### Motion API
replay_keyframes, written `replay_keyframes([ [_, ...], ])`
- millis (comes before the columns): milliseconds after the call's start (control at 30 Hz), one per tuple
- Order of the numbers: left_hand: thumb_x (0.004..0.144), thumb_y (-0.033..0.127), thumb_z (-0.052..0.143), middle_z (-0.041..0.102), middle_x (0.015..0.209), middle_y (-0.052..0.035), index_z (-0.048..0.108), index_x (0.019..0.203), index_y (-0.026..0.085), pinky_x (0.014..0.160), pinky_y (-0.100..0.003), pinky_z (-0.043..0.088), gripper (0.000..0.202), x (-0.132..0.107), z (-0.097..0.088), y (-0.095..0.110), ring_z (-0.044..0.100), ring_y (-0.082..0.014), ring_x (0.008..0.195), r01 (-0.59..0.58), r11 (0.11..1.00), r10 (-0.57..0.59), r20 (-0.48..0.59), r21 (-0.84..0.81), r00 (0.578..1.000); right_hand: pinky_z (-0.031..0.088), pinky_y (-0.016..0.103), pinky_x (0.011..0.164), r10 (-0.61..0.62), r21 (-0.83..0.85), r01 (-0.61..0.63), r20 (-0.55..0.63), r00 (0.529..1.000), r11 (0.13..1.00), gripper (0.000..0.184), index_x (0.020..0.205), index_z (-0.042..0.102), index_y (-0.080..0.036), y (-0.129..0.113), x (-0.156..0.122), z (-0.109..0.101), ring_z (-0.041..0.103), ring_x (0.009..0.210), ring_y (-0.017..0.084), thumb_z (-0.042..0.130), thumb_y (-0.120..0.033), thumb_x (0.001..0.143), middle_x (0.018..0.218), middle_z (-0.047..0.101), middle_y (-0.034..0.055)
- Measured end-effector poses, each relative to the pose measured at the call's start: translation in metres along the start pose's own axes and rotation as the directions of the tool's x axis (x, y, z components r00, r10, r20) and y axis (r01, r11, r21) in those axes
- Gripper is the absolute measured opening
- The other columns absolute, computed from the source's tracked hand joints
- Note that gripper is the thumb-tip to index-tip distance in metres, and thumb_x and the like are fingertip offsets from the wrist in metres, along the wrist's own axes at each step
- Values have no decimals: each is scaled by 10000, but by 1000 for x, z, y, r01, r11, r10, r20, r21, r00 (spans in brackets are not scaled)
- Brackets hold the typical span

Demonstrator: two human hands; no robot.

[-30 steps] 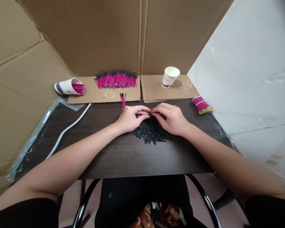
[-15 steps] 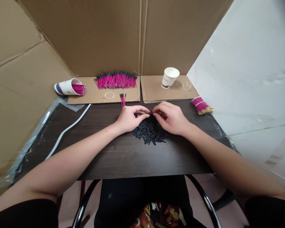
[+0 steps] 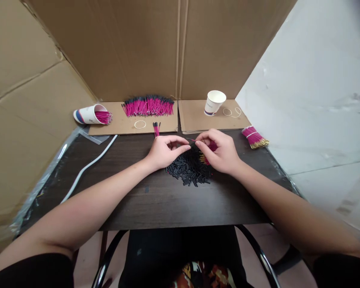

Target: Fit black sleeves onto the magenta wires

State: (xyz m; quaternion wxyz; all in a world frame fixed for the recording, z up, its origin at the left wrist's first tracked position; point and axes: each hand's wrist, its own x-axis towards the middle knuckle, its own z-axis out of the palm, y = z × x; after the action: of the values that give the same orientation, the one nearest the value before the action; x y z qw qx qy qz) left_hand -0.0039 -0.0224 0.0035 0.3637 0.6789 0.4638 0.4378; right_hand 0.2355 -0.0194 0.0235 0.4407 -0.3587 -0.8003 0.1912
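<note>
My right hand (image 3: 220, 152) pinches a thin pink wire (image 3: 193, 140) with a dark end pointing left. Under the same hand is a bunch of pink wires with gold tips (image 3: 203, 158); whether the palm grips it I cannot tell. Facing it, my left hand (image 3: 166, 151) has thumb and forefinger apart, close to the wire's dark end, with nothing visible between them. Below both hands lies a heap of short black tubes (image 3: 187, 168). A few black-ended pink wires (image 3: 156, 129) stick out behind my left hand.
On the cardboard sheet (image 3: 108, 129) lie a row of black-ended pink wires (image 3: 148, 107) and a rubber band (image 3: 140, 125). A tipped paper cup (image 3: 87, 115) holds pink wires. An upright cup (image 3: 215, 103) stands back right, beside a banded wire bundle (image 3: 255, 137). A white cable (image 3: 90, 165) crosses left.
The fingertips of my two hands have moved apart. The wire's dark end, between both hands before, now shows free of my left fingers. The whole view has shifted slightly.
</note>
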Motion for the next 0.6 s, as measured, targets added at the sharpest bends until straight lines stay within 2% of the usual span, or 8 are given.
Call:
replay_keyframes([
  [67,891,463,903,855,901,-77,900,982,211,605,-309,534,268,-2,1,3,688,-178,680,-1,1000,1,5,-10,1000,533,360,675,81,112,-83,20,996,990,141,1008,734,-238,0,-3,4,632,720,189,693,-352,1080,834,716,23],
  [167,891,459,905,847,870,-66,909,981,211,585,-301,507,265,-7,3,8,652,-162,635,-8,1000,8,20,-26,1000,541,329,645,157,243,-169,67,985,955,172,1007,723,-226,0,-7,11,673,712,175,705,-384,1073,842,756,25],
  [267,887,471,910,842,846,-62,911,975,210,564,-296,482,275,-10,4,10,631,-155,599,-36,999,37,55,-20,998,548,312,654,178,318,-201,98,979,926,179,1010,719,-219,-2,-9,16,685,717,167,714,-389,1067,837,756,21],
  [400,914,422,874,864,915,-87,905,962,198,672,-322,568,232,-11,3,12,732,-199,728,-49,998,51,48,-43,998,555,314,675,179,356,-213,128,976,910,202,1003,732,-216,-2,-9,18,678,741,170,723,-409,1063,858,754,26],
  [467,914,423,864,855,884,-88,899,955,189,637,-316,544,240,-11,2,13,705,-190,685,-47,998,49,51,-40,997,551,314,679,176,369,-216,138,975,904,202,1005,742,-216,-1,-8,18,670,745,170,722,-409,1064,860,750,25],
  [600,912,433,859,799,772,-62,879,929,171,544,-280,417,263,-13,2,16,564,-136,570,-55,998,57,65,-42,996,547,321,716,160,390,-210,157,974,896,194,1009,745,-220,-1,-8,19,670,781,178,711,-400,1072,880,743,24],
])
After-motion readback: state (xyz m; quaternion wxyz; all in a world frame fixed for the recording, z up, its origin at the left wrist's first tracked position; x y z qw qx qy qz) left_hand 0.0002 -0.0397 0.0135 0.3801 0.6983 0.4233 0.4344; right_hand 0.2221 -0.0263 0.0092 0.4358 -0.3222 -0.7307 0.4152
